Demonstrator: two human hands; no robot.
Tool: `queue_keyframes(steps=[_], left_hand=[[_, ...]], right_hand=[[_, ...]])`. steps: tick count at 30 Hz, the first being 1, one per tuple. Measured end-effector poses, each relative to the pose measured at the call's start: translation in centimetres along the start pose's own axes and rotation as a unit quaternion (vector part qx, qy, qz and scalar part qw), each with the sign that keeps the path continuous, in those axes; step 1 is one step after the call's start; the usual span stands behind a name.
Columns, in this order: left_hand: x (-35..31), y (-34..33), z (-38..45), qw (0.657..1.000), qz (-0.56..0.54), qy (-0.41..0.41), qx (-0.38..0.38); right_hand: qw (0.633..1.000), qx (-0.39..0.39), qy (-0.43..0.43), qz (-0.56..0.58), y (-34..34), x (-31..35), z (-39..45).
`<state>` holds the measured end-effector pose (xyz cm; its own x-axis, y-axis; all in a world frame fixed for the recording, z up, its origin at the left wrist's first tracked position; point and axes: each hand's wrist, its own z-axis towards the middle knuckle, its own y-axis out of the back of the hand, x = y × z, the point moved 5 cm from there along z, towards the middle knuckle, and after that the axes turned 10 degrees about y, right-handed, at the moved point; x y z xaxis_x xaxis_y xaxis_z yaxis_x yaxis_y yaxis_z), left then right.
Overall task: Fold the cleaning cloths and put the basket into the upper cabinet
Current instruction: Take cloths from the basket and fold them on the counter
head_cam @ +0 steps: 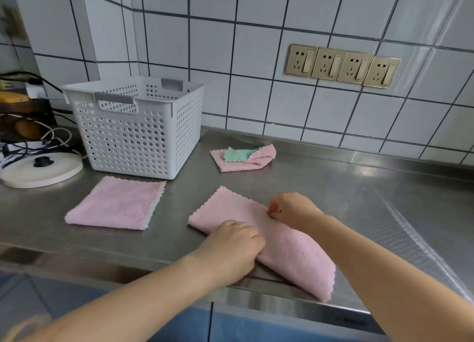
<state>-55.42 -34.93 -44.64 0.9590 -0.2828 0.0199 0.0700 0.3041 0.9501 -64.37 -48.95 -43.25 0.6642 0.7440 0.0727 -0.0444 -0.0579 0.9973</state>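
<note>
A pink cloth (287, 249) lies folded into a long strip across the steel counter (333, 188), its near end hanging over the front edge. My left hand (230, 246) grips the strip's near long edge with curled fingers. My right hand (292, 208) pinches the far long edge. A folded pink cloth (115, 203) lies flat to the left. A crumpled pink and green cloth (243, 157) sits by the wall. The white perforated basket (133, 126) stands upright at the back left; nothing shows inside it.
A round white lid with a black knob (41, 167) and tangled cables (30, 141) crowd the far left. Four gold wall sockets (342, 66) sit on the tiled wall. A textured clear mat (410, 239) covers the counter's right side.
</note>
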Motion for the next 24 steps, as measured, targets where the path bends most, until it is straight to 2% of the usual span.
queue_keyframes(steps=[6,8,11,15,18,22,24], left_hand=[[3.9,0.9,-1.9,0.999,0.025,-0.005,-0.034],[5.2,1.1,-1.9,0.999,0.042,-0.001,-0.015],[6.7,0.9,-1.5,0.998,0.026,0.004,0.064],[7.1,1.2,-1.8,0.994,-0.024,0.004,0.105],[7.0,1.6,-3.1,0.989,-0.083,0.024,0.119],[6.4,1.3,-5.8,0.969,-0.082,0.017,0.231],[5.9,1.1,-6.7,0.962,-0.069,0.006,0.264]], right_hand=[[0.999,0.042,-0.020,-0.006,0.2,-0.2,-4.0],[0.998,0.055,-0.010,0.002,0.0,0.4,-5.5],[0.998,0.061,0.004,0.013,-0.2,1.7,-7.2],[0.999,0.005,0.019,0.030,0.0,1.9,-8.0],[0.992,-0.041,0.089,0.074,0.3,1.8,-9.3],[0.979,0.043,0.154,0.130,-1.1,3.1,-12.2],[0.974,0.089,0.171,0.122,-2.2,3.6,-13.5]])
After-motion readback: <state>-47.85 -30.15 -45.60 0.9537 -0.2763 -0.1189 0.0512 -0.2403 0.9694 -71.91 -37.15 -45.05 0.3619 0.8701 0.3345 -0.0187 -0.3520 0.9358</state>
